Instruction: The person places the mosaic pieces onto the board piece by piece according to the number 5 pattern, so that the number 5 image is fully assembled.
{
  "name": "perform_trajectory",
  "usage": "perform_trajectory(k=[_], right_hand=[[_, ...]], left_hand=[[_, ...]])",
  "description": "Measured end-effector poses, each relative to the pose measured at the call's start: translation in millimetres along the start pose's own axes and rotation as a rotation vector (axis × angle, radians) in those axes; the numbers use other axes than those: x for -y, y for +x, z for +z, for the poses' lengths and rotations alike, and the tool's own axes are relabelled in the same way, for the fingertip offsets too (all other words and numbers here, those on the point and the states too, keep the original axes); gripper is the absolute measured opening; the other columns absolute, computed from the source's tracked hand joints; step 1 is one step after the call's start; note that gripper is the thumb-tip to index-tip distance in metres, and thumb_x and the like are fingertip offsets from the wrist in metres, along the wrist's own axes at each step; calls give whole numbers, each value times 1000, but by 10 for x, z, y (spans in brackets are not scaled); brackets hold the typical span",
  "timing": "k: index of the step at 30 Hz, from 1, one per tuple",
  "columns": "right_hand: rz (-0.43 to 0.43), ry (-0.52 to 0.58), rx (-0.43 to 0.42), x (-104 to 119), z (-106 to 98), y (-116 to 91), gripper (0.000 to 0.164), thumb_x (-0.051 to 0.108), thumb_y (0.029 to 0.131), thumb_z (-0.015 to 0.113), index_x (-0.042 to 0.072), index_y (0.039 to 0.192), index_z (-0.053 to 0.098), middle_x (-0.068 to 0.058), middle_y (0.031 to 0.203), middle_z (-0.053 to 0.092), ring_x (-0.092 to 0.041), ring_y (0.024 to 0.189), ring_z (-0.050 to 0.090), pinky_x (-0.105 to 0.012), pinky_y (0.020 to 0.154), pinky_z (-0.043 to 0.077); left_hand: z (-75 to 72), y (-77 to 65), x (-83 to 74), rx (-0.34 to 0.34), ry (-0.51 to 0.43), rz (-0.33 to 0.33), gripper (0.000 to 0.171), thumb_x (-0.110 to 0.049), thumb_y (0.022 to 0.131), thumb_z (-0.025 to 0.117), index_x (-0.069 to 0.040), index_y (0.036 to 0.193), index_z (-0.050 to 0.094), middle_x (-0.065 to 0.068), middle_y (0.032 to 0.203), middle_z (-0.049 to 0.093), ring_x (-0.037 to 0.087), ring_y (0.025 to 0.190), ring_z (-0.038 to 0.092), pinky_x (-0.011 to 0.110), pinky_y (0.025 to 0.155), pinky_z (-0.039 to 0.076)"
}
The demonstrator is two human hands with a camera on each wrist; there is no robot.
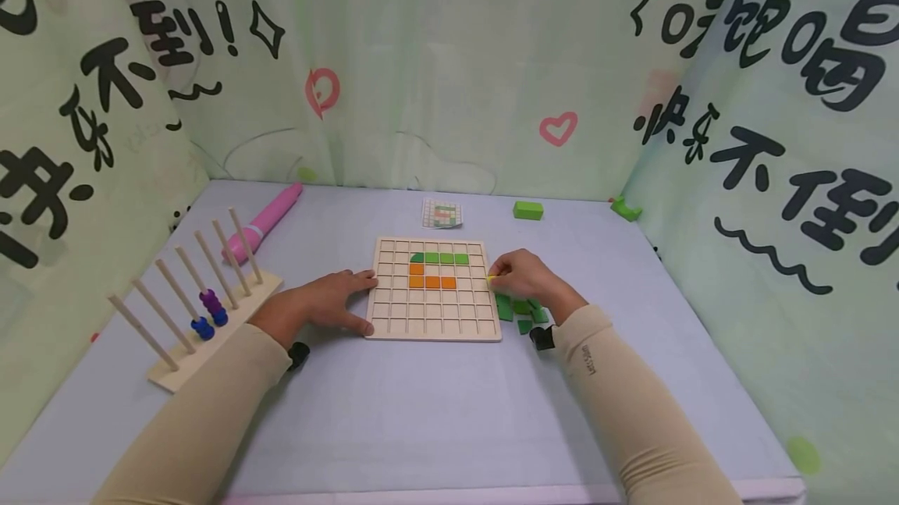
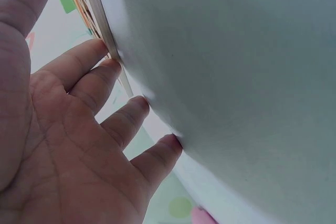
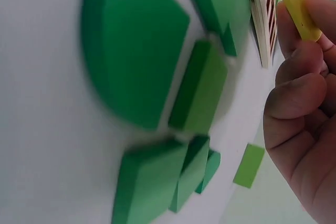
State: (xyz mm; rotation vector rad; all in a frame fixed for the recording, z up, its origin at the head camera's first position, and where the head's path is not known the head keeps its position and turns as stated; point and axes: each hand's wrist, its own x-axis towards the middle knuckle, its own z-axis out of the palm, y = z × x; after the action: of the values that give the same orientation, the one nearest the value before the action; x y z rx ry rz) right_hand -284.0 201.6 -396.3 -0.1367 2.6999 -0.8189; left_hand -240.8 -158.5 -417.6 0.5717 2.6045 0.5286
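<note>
A wooden grid board (image 1: 435, 318) lies on the table, with a row of green pieces (image 1: 446, 258) and several orange pieces (image 1: 431, 282) set in its squares. My left hand (image 1: 319, 304) touches the board's left edge, its fingers spread and fairly straight. At the right edge, my right hand (image 1: 528, 277) pinches a small yellow piece (image 3: 303, 17) between thumb and forefinger. Loose green pieces (image 3: 131, 51) lie on the table beneath and beside that hand, close to the board's right edge.
To the left stands a wooden peg rack (image 1: 204, 333) with blue and purple beads on some pegs. Behind it lies a pink cylindrical object (image 1: 270, 216). A printed pattern card (image 1: 442, 214) and a green block (image 1: 528, 211) sit beyond the board; another green object (image 1: 625, 209) is at the far right corner.
</note>
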Motion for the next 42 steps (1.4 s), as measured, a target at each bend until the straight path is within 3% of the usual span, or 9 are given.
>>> perform_trajectory(k=[7,18,31,42], right_hand=[[-53,58,15,88,101,52,9,16,97,72,8,100,72,-6,95,65,-22,91,56,-33,77,45],[-12,58,25,243,224,182,10,17,98,71,8,100,72,-7,101,66,-22,93,56,-32,79,47],[-29,-59,6,317,311,223,8,14,97,69,8,97,75,-6,98,67,-21,91,58,-30,74,48],[-66,-186,-26,351,344,227,9,10,95,69,7,96,77,-7,98,72,-21,91,61,-34,81,55]], left_hand=[[11,20,14,0,-2,-18,97,-48,84,85,-14,162,38,5,173,26,42,158,20,59,126,24],[7,4,7,4,-6,-14,97,-48,85,84,-12,162,38,6,173,26,41,159,19,57,127,23],[-2,4,16,1,7,-7,96,-49,85,84,-13,162,38,5,173,26,42,158,20,57,126,24],[14,18,21,-1,1,-16,97,-48,85,84,-13,162,38,4,173,26,41,159,20,57,127,24]])
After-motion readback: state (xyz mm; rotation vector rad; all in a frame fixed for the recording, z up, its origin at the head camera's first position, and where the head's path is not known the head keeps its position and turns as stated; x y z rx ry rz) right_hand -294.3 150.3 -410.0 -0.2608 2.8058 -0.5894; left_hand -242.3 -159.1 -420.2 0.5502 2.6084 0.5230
